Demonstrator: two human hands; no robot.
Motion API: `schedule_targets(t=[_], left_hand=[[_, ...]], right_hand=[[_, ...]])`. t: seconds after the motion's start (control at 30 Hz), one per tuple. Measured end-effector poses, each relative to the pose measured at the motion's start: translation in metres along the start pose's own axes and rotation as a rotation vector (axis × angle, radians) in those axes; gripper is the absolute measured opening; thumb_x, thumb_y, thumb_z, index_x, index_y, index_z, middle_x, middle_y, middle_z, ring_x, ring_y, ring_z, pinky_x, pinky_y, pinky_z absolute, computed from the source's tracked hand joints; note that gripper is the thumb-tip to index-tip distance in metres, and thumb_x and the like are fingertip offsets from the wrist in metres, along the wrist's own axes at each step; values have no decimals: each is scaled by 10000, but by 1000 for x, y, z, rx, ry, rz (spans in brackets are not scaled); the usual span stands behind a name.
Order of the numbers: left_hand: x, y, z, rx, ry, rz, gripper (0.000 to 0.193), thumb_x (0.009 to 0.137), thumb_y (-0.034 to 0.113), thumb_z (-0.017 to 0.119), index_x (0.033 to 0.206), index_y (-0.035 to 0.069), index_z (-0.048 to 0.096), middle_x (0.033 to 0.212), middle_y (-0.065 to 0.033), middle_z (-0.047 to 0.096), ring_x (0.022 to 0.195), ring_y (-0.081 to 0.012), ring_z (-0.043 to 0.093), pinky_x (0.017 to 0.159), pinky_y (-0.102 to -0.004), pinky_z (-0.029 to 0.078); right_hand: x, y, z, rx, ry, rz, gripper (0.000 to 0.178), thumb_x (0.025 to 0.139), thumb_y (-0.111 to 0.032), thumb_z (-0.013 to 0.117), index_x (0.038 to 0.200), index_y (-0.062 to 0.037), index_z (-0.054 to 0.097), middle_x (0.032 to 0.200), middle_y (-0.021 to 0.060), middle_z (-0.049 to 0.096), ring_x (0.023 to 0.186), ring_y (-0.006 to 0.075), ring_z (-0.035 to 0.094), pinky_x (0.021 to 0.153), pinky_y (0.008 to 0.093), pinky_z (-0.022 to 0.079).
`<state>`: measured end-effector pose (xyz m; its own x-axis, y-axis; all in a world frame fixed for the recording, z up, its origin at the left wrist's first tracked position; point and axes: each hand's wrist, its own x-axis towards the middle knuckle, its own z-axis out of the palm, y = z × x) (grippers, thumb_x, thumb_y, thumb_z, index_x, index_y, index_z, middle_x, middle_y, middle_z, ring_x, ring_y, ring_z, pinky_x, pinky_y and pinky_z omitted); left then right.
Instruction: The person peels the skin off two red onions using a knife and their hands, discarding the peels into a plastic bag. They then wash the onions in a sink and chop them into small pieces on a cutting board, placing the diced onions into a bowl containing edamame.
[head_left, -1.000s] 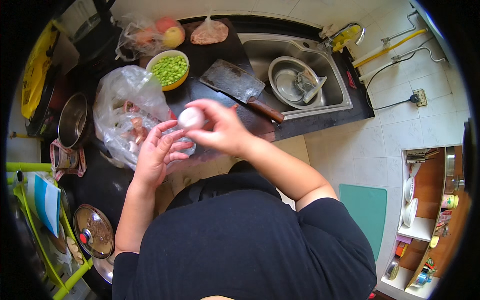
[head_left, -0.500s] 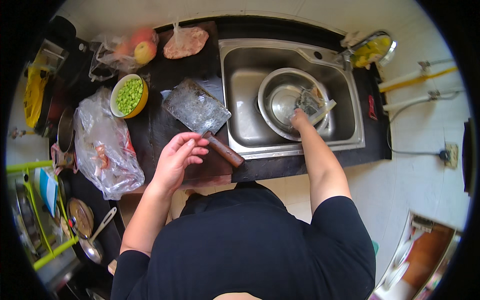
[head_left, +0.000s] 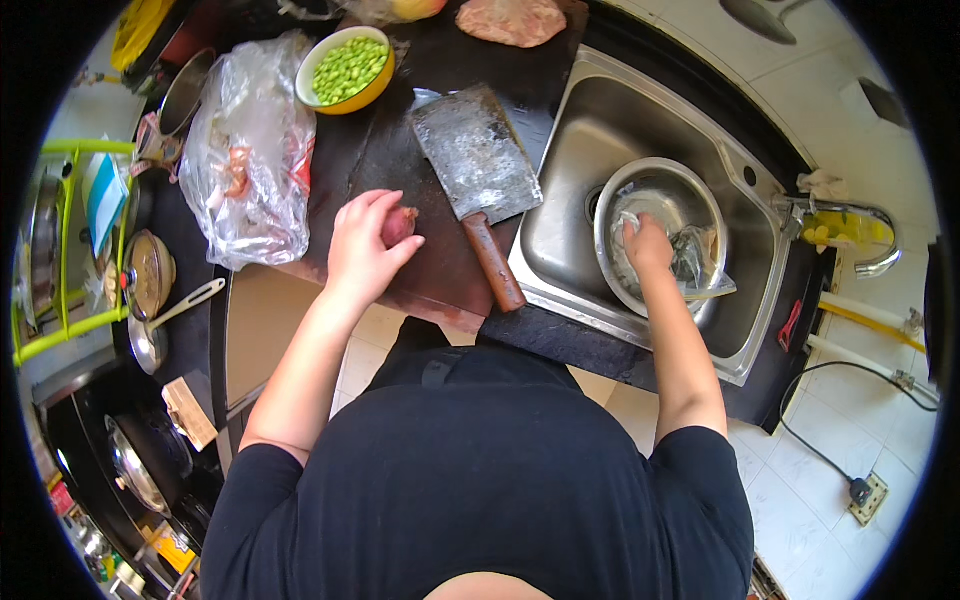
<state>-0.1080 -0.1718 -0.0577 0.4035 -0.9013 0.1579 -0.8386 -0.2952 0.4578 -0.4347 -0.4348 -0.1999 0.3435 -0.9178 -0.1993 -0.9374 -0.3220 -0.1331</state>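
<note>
Over the front of the dark counter, my left hand (head_left: 362, 250) is closed around a small red onion (head_left: 400, 226), whose purple-red skin shows between thumb and fingers. To its right lies a cleaver (head_left: 476, 160), its wide grey blade flat on the counter and its wooden handle toward me. My right hand (head_left: 648, 246) reaches into a round metal basin (head_left: 607, 262) in the sink. Its fingers are closed at a whitish, see-through bit that I cannot make out. A clear plastic bag (head_left: 693, 258) lies in the basin beside that hand.
Left on the counter are a crumpled plastic bag (head_left: 243, 165) and a yellow bowl (head_left: 362, 102) of green beans. Raw meat (head_left: 511, 22) lies at the back. A faucet (head_left: 880, 265) stands beyond the steel sink (head_left: 560, 165). A ladle (head_left: 150, 340) and green rack (head_left: 65, 250) are far left.
The view has turned, shifting the counter and sink. My left hand, which showed no onion before, now holds one and sits farther from the cleaver handle. My right hand stays in the basin.
</note>
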Motion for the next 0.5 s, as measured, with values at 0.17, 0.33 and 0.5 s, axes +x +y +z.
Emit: schedule_targets(t=[0.17, 0.33, 0.5], left_hand=[[-11, -10, 3, -148, -138, -250, 705, 628, 178, 783, 1240, 46, 458, 1169, -143, 535, 1084, -324, 522, 927, -370, 430], [-19, -44, -9, -909, -50, -368, 631, 700, 134, 766, 1228, 21, 439, 1109, -120, 574, 985, -256, 599, 868, -332, 478], [-21, -49, -68, -1650, -116, -586, 614, 753, 67, 712, 1282, 63, 400, 1132, -114, 556, 961, -203, 601, 763, -300, 521]], right_hand=[[-57, -121, -70, 590, -69, -311, 380, 849, -356, 580, 1145, -119, 585, 972, 133, 624, 849, 275, 622, 746, 390, 493], [-109, -211, -91, 150, -122, -506, 685, 773, -379, 650, 1331, -81, 387, 1003, 191, 604, 894, 349, 610, 758, 425, 494], [-108, -218, -89, 141, -58, -470, 749, 705, -213, 636, 1358, -22, 325, 1029, 231, 597, 873, 367, 610, 761, 429, 498]])
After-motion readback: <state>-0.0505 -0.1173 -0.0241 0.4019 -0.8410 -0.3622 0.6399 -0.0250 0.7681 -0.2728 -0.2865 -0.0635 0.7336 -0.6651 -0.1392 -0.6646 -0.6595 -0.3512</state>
